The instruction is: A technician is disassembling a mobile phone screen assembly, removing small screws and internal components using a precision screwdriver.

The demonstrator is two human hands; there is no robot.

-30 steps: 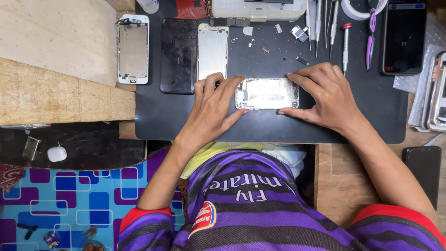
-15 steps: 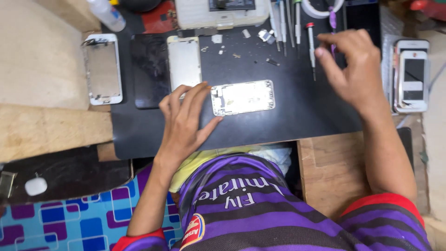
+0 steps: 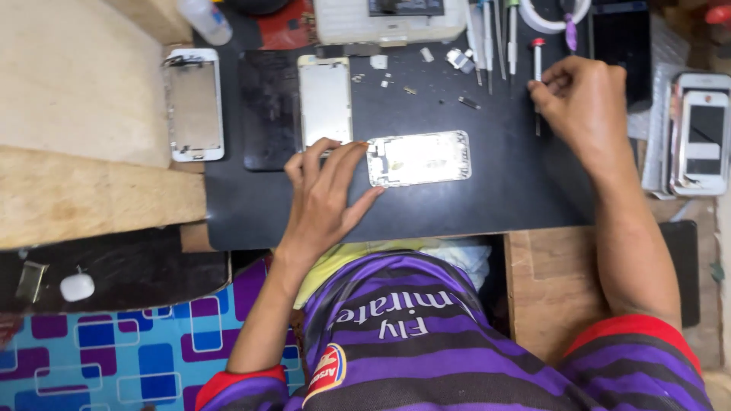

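Observation:
An opened silver phone shell (image 3: 419, 158) lies flat in the middle of a black work mat (image 3: 487, 198). My left hand (image 3: 326, 196) rests on the mat with its fingertips pressed against the shell's left end. My right hand (image 3: 582, 103) is at the mat's far right, fingers pinched around a thin red-capped screwdriver (image 3: 537, 52) that lies among other tools. A few tiny screws and small parts (image 3: 410, 90) are scattered just beyond the shell.
A white phone frame (image 3: 194, 103), a dark screen panel (image 3: 268, 110) and a silver back plate (image 3: 325, 100) lie side by side at the left. Several screwdrivers (image 3: 495, 34) and a white box (image 3: 388, 19) line the far edge. Stacked white phones (image 3: 700, 133) sit right.
My right hand left the phone shell and went up and to the right to the row of tools, closing on the red-capped screwdriver. My left hand stays on the shell's left end.

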